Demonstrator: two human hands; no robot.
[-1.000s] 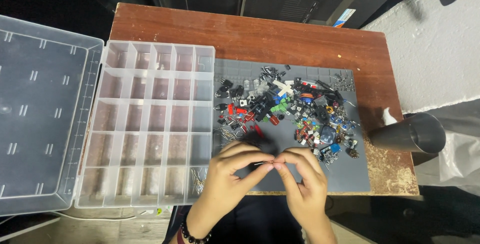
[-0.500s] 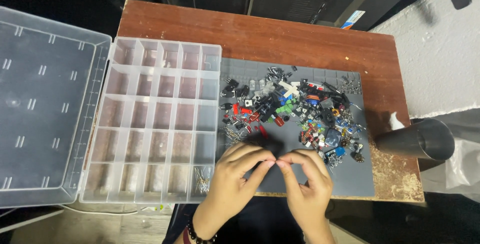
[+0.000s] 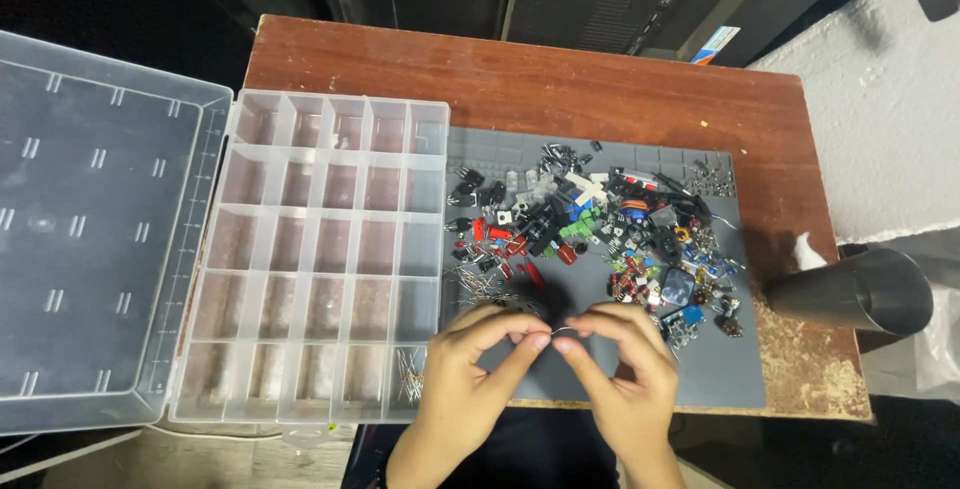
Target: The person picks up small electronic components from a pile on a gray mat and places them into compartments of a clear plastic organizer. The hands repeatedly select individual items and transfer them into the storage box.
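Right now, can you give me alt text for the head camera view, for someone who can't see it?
Two bare hands, left hand and right hand, pinch a thin wire-legged component between their fingertips over a grey work mat strewn with a pile of mixed small electronic parts. An open clear plastic compartment box, nearly empty, sits left on the brown wooden table; a dark metal cup lies right.
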